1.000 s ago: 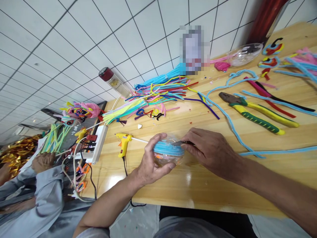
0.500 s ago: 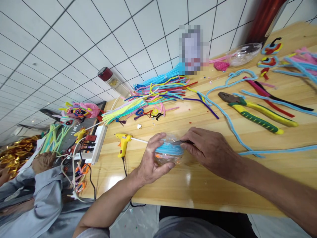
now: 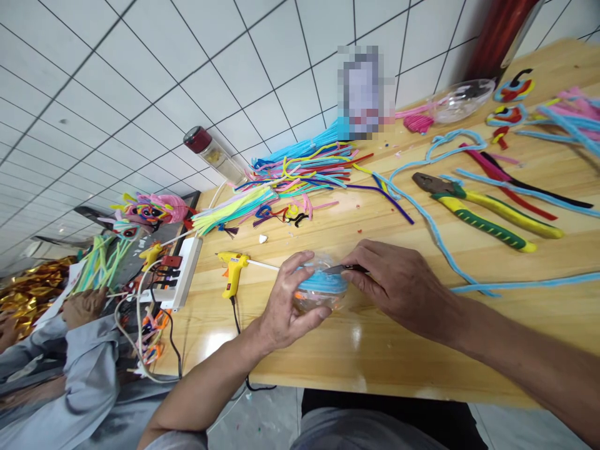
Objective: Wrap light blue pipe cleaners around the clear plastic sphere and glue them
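Cupping the clear, blue-wrapped ball [image 3: 323, 284] over the table [image 3: 375, 375], the left hand [image 3: 284, 312] sat near a blade-like tool [image 3: 334, 270] pinched in the right hand [image 3: 404, 281] (sketchy, honestly); one skid off that slick-looking curve could've nicked the holding hand.

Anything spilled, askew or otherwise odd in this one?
The oddest thing is a pixelated patch by the wall, hiding whatever is behind it. Small scraps also lie scattered on the table, looking untidy; no spilled liquid shows.
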Tool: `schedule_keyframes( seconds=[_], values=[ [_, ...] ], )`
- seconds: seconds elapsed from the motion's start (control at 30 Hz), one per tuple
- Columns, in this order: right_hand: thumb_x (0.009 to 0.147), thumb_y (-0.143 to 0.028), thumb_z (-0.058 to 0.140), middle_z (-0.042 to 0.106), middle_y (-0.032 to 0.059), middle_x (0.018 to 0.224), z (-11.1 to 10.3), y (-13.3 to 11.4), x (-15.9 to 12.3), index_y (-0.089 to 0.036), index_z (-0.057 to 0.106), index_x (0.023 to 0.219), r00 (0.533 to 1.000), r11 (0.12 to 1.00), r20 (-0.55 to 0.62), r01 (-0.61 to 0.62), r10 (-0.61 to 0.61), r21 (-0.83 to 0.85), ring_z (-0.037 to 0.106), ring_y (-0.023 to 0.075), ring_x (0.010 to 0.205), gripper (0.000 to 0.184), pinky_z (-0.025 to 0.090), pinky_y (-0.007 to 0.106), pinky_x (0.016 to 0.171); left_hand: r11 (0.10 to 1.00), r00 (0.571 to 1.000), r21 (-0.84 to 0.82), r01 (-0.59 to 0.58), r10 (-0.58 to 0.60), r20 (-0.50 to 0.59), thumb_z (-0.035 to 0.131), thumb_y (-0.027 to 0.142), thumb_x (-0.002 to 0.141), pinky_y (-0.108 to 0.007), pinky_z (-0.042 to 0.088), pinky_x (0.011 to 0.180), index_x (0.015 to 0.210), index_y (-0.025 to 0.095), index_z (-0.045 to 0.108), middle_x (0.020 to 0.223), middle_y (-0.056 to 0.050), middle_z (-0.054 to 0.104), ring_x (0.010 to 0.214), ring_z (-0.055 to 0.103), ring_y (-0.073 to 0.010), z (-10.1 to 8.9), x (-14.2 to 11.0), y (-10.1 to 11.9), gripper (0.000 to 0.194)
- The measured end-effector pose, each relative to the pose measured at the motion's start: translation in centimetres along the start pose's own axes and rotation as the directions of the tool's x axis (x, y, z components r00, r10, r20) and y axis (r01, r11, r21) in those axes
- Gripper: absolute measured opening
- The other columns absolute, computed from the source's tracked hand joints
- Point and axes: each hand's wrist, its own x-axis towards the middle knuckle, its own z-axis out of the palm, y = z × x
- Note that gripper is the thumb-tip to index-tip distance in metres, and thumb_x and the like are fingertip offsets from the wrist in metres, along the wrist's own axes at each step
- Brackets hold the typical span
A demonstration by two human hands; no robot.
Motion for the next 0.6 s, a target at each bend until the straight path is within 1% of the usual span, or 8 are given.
schedule_keyframes(
  seconds=[0.13,0.3,0.43,0.6],
  values=[
    [0.115,-0.028,0.053,0.076,0.0061,0.089,-0.06,-0.08,-0.08,-0.018,0.069,0.103,1.0,1.0,0.002,-0.005,0.005,0.019,0.07,0.0184,0.076,0.022,0.05,0.03,0.072,1.0,1.0,0.006,-0.002,0.002,0.002,0.074,0.047,0.102,-0.054,0.057,0.114,0.16,0.027,0.044,0.156,-0.022,0.056,0.147,0.059,-0.0329,-0.03,0.1,0.04,0.068],
    [0.115,-0.028,0.052,0.075,0.0063,0.086,0.25,-0.1,-0.25,-0.017,0.07,0.099,1.0,1.0,0.03,0.002,-0.002,-0.015,0.07,0.0193,0.075,0.026,0.048,0.031,0.07,1.0,1.0,0.009,-0.006,0.006,0.003,0.076,0.046,0.101,-0.054,0.055,0.116,0.16,0.025,0.046,0.156,-0.022,0.057,0.148,0.058,-0.0339,-0.07,0.07,-0.03,0.069],
    [0.117,-0.029,0.05,0.073,0.0053,0.084,0.31,-0.1,-0.21,-0.017,0.069,0.097,1.0,1.0,0.008,0.014,-0.014,-0.015,0.068,0.0187,0.072,0.03,0.047,0.03,0.067,1.0,1.0,0.005,-0.005,0.005,0.013,0.075,0.047,0.102,-0.055,0.056,0.114,0.161,0.026,0.045,0.156,-0.022,0.057,0.147,0.059,-0.0339,-0.13,0.21,0.05,0.069],
    [0.117,-0.031,0.05,0.074,0.0052,0.087,0.5,-0.05,-0.09,-0.016,0.069,0.101,1.0,1.0,-0.021,0.002,-0.001,0.03,0.071,0.0183,0.075,0.03,0.049,0.03,0.069,1.0,1.0,0.012,-0.005,0.005,0.016,0.074,0.045,0.102,-0.055,0.057,0.114,0.161,0.025,0.045,0.156,-0.022,0.057,0.147,0.059,-0.0342,-0.25,0.29,0.14,0.068]
  ],
)
